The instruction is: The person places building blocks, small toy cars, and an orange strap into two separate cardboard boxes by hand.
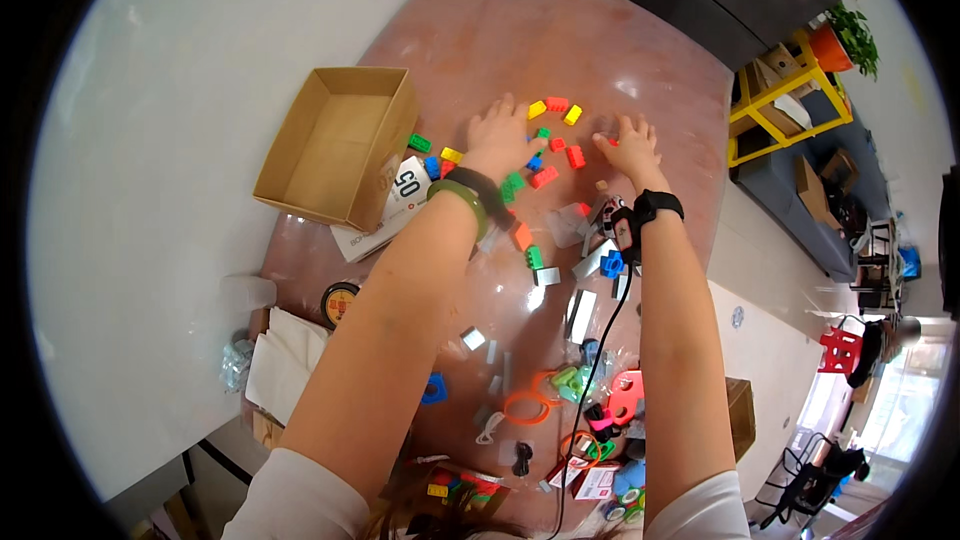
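Observation:
My left hand (pixel 499 136) is palm down with fingers apart among the toy building bricks, close to a yellow brick (pixel 536 109) and a blue brick (pixel 534 163). On the right, my right hand (pixel 634 151) has its fingers spread, and a red brick (pixel 613 142) shows partly between thumb and forefinger; whether it is gripped is hidden. Between the hands lie a red brick (pixel 556 103), another yellow brick (pixel 573 115) and more red bricks (pixel 545 177). Green bricks (pixel 512 186) sit by my left wrist. A green brick (pixel 420 142) lies left of that hand.
An open cardboard box (pixel 330 139) stands at the left, partly over a white box (pixel 397 202). A black cable (pixel 600 375) runs down from my right wrist. Orange rings (pixel 527 407), magnetic-looking metal blocks (pixel 580 316) and small packets (pixel 598 481) litter the near table (pixel 517 30).

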`<state>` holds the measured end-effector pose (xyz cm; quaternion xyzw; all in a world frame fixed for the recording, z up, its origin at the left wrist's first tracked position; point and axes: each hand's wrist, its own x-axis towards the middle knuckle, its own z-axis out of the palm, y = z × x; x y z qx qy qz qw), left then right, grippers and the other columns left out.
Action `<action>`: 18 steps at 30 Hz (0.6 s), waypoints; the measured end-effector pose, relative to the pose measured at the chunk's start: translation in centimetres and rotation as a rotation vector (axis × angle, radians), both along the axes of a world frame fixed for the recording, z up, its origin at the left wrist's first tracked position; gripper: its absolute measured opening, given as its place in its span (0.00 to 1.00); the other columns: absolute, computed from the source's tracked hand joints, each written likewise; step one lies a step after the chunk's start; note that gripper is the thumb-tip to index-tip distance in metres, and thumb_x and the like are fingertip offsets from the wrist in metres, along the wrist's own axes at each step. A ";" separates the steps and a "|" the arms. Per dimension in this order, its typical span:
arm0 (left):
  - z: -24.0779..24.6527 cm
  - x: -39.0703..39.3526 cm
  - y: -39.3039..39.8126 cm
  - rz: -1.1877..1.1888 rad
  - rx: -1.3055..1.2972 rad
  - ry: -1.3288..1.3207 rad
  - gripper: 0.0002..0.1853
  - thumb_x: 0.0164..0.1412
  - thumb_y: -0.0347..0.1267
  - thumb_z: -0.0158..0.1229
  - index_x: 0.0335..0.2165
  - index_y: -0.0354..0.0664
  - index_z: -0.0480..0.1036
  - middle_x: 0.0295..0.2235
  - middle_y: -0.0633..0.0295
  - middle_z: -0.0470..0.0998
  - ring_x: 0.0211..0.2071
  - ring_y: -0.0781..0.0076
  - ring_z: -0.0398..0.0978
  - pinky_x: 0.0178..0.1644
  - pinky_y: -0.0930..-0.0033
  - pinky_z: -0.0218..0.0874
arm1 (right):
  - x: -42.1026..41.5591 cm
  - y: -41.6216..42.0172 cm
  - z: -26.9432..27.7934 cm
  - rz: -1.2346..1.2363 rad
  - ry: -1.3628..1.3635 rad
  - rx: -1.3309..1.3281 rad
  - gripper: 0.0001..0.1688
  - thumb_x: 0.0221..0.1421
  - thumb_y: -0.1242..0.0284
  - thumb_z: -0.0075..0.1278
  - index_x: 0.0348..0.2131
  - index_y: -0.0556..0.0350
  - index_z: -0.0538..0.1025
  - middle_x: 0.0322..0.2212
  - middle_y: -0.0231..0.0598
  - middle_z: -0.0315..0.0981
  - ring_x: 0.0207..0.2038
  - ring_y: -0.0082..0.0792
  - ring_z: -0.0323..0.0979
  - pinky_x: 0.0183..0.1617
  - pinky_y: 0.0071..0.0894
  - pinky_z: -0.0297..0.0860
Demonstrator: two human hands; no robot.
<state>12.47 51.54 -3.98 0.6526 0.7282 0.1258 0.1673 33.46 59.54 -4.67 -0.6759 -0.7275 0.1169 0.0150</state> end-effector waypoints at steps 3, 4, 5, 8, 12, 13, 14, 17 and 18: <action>-0.9 0.8 0.9 -0.019 0.006 -0.058 0.38 0.56 0.53 0.54 0.60 0.47 0.59 0.64 0.53 0.55 0.64 0.58 0.55 0.63 0.48 0.49 | 0.6 2.1 -3.7 -0.019 0.086 0.015 0.42 0.52 0.43 0.50 0.62 0.30 0.61 0.64 0.43 0.51 0.67 0.53 0.45 0.62 0.70 0.49; -1.3 0.3 0.8 -0.034 0.036 -0.058 0.37 0.56 0.52 0.53 0.60 0.47 0.60 0.64 0.53 0.56 0.64 0.58 0.56 0.63 0.48 0.49 | -1.0 1.6 -3.0 0.033 0.106 -0.011 0.40 0.52 0.43 0.49 0.61 0.29 0.62 0.63 0.41 0.52 0.66 0.52 0.46 0.62 0.68 0.49; -1.6 -0.1 0.7 -0.050 0.066 -0.059 0.37 0.56 0.52 0.53 0.60 0.47 0.60 0.63 0.53 0.57 0.64 0.59 0.56 0.63 0.48 0.48 | -2.7 1.0 -2.3 0.083 0.125 -0.037 0.39 0.53 0.42 0.48 0.60 0.29 0.63 0.63 0.40 0.53 0.66 0.50 0.47 0.63 0.67 0.49; -2.5 -0.3 1.2 -0.140 0.139 -0.069 0.34 0.56 0.49 0.52 0.58 0.47 0.63 0.59 0.50 0.64 0.60 0.55 0.61 0.62 0.48 0.50 | -5.4 -0.8 -2.1 0.257 0.100 0.023 0.34 0.56 0.45 0.46 0.58 0.30 0.67 0.61 0.36 0.57 0.64 0.47 0.51 0.63 0.63 0.48; -3.1 0.3 -0.7 -0.168 0.173 -0.132 0.31 0.54 0.45 0.53 0.55 0.44 0.67 0.51 0.49 0.72 0.54 0.52 0.67 0.59 0.48 0.54 | -5.2 -4.2 -2.8 0.344 0.140 0.121 0.28 0.58 0.50 0.45 0.55 0.35 0.71 0.58 0.37 0.61 0.61 0.45 0.55 0.64 0.59 0.48; -3.6 0.4 -1.5 -0.181 0.197 -0.141 0.31 0.53 0.46 0.53 0.54 0.44 0.67 0.52 0.49 0.71 0.55 0.51 0.66 0.61 0.49 0.51 | -5.0 -4.9 -2.8 0.376 0.143 0.144 0.28 0.58 0.50 0.45 0.55 0.35 0.71 0.58 0.37 0.61 0.61 0.45 0.56 0.64 0.59 0.49; -4.0 0.6 -2.5 -0.195 0.222 -0.150 0.31 0.53 0.46 0.52 0.54 0.43 0.68 0.53 0.48 0.70 0.57 0.51 0.64 0.63 0.49 0.49 | -4.6 -6.0 -2.7 0.403 0.106 0.126 0.27 0.58 0.52 0.45 0.54 0.37 0.71 0.58 0.37 0.61 0.61 0.46 0.57 0.63 0.56 0.51; -5.4 2.4 -5.9 -0.173 0.290 -0.199 0.34 0.52 0.47 0.53 0.55 0.40 0.67 0.55 0.45 0.68 0.59 0.45 0.61 0.65 0.49 0.46 | -2.9 -9.6 -3.0 0.459 0.147 0.117 0.26 0.58 0.55 0.46 0.54 0.40 0.70 0.58 0.37 0.61 0.60 0.46 0.58 0.62 0.53 0.54; -5.2 3.0 -7.3 -0.158 0.293 -0.209 0.35 0.51 0.47 0.53 0.55 0.40 0.66 0.55 0.45 0.68 0.59 0.45 0.61 0.66 0.49 0.45 | -2.4 -11.1 -2.5 0.478 0.130 0.134 0.25 0.59 0.58 0.47 0.54 0.42 0.70 0.58 0.37 0.61 0.59 0.46 0.58 0.60 0.52 0.56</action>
